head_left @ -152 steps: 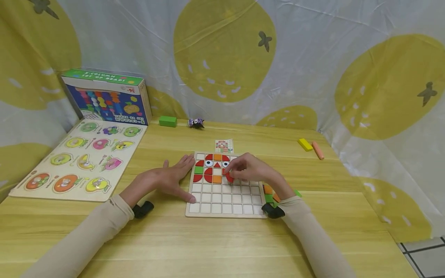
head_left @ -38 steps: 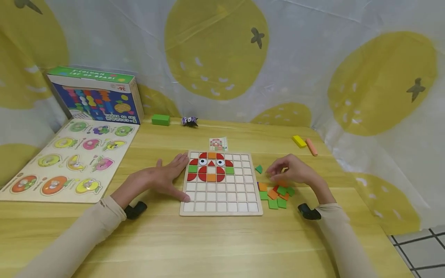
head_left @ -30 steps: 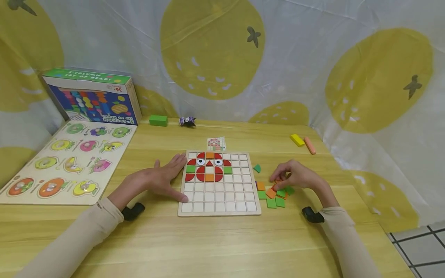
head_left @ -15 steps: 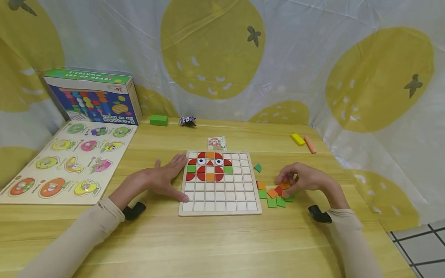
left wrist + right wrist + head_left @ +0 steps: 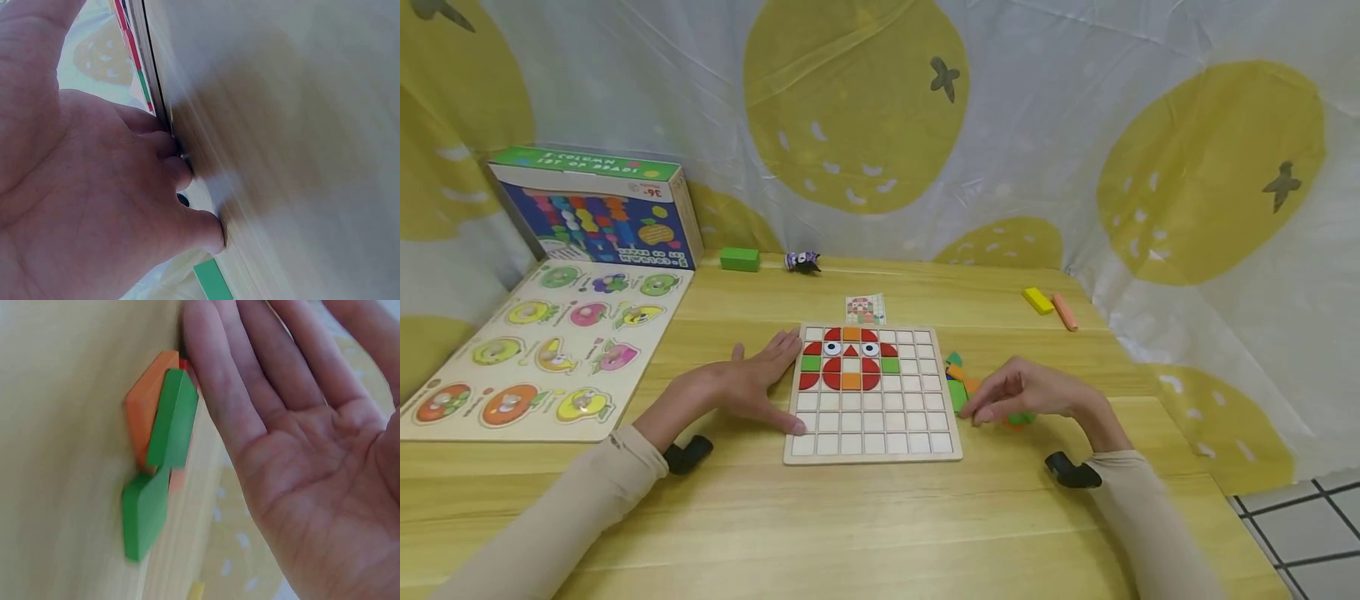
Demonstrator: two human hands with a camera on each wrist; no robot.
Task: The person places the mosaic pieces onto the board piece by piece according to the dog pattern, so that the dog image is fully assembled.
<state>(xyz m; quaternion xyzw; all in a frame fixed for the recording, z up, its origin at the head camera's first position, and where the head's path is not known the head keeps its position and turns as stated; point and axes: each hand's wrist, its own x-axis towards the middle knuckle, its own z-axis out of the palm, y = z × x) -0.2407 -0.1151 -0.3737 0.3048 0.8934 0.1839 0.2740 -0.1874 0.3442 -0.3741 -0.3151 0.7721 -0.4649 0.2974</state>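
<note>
Left hand [image 5: 741,388] lies flat on the desk [image 5: 880,517], fingers straight and spread, fingertips against the left edge of the grid puzzle board [image 5: 874,437]; the left wrist view shows the same hand [image 5: 94,187] pressed to the board edge, holding nothing. Right hand [image 5: 1026,392] sits just right of the board, fingers extended and relaxed, palm down over the pile of loose tiles [image 5: 958,387]; the right wrist view shows this hand [image 5: 294,444] open, fingers straight, fingertips touching the stacked orange tile [image 5: 145,406] and green tile [image 5: 175,419], with a second green tile [image 5: 142,515] just below them; nothing is pinched. In the head view green and orange tiles show between the fingertips and the board's right edge, and part of the pile is hidden under the hand. The board's upper left rows carry a figure of red quarter-round pieces, two eye tiles, green squares and orange squares [image 5: 850,358]; the other cells are bare. A small pattern card [image 5: 865,308] lies just beyond the board. Far left: a fruit peg puzzle [image 5: 542,346] and a toy box [image 5: 598,208]. At the back edge: a green block [image 5: 739,259]; far right: a yellow block [image 5: 1038,300] beside an orange stick [image 5: 1064,312].
</note>
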